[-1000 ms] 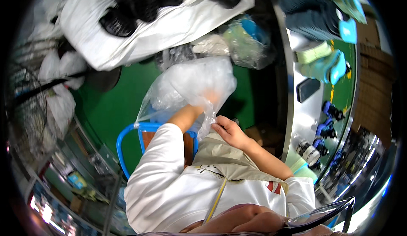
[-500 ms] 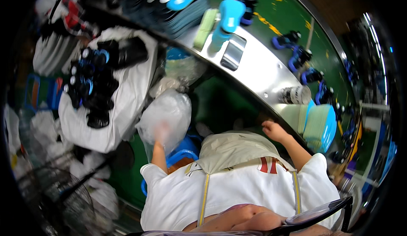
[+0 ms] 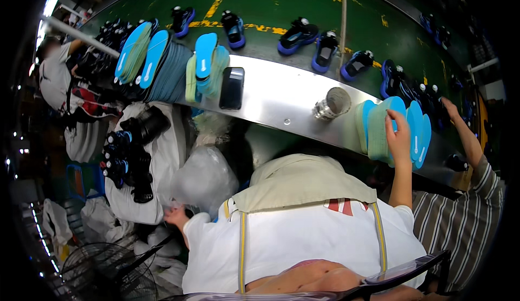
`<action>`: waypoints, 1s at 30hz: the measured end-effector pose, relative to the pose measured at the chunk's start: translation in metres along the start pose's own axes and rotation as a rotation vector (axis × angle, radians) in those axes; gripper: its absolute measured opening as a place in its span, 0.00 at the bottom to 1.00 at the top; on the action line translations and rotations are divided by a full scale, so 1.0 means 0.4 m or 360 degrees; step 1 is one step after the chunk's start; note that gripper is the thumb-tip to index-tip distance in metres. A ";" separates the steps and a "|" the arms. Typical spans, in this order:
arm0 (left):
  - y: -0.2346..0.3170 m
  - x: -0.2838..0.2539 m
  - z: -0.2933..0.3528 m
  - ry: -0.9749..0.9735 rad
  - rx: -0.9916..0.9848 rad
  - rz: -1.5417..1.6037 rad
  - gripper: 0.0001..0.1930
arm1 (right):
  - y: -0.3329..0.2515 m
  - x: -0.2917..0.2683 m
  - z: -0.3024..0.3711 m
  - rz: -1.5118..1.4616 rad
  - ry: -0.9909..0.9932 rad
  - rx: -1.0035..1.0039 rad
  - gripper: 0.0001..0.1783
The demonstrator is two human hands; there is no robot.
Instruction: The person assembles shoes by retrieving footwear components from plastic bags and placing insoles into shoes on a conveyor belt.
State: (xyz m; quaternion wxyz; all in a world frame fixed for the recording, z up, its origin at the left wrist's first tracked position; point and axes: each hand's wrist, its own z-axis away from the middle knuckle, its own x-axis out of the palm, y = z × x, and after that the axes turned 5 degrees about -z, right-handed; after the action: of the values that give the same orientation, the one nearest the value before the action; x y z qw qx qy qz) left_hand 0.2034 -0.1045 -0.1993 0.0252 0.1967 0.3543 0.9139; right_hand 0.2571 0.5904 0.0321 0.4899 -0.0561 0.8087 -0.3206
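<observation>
My right hand (image 3: pixel 398 133) is over the blue-topped insoles (image 3: pixel 391 106) stacked at the right of the metal table edge. Its fingers are apart and bent, touching or just above the stack; no insole is lifted clear. Low at the left, my left hand (image 3: pixel 175 215) is beside a clear plastic bag (image 3: pixel 203 177). The fingers look spread and slightly blurred, and I see nothing held in them. More insoles (image 3: pixel 416 133) fan out to the right of my right hand, their pale green layers showing in the stacks.
A phone (image 3: pixel 232 88) and a patterned cup (image 3: pixel 332 104) stand on the metal ledge (image 3: pixel 276 92). Black-and-purple shoes (image 3: pixel 297 36) line the green belt (image 3: pixel 249 6). Black shoes (image 3: pixel 130 155) lie on white cloth at left. A co-worker in a striped shirt (image 3: pixel 460 220) reaches in at right; a fan (image 3: pixel 103 274) stands lower left.
My view has swung round, so the table lies more level. My right hand has moved from the table edge up to the insoles. The left has moved off the plastic bag's front to its near side.
</observation>
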 end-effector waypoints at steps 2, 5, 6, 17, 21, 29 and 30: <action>0.096 0.029 0.107 0.0081 0.0322 0.0134 0.23 | 0.059 -0.025 -0.013 0.0374 0.0035 0.0027 0.16; 0.156 0.164 0.202 0.0291 0.0921 0.0066 0.22 | 0.113 -0.045 -0.010 0.0562 -0.0182 0.0599 0.28; 0.144 0.228 0.237 0.0355 0.1399 -0.0144 0.20 | 0.111 -0.055 -0.012 0.0578 -0.0241 0.0789 0.31; -0.605 0.993 0.781 -0.2200 0.1750 -0.1477 0.08 | 0.130 -0.056 0.064 -0.0103 -0.0371 0.0828 0.41; -0.862 1.038 0.850 -0.2804 0.1672 -0.1702 0.09 | 0.129 -0.052 0.072 -0.0059 -0.0279 0.0825 0.39; -1.206 1.081 0.874 -0.2842 0.1209 -0.2389 0.37 | 0.181 -0.090 0.092 0.0262 0.0248 0.0923 0.24; -1.228 1.073 0.880 -0.2772 0.1027 -0.2360 0.37 | 0.195 -0.092 0.097 0.0377 0.0223 0.1007 0.24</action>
State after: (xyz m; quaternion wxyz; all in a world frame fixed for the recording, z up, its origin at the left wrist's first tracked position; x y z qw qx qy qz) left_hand -0.1051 0.5670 -0.1391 0.7298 0.4959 0.4591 0.1036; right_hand 0.3254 0.6488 0.0029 0.4600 0.2150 0.7019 -0.4995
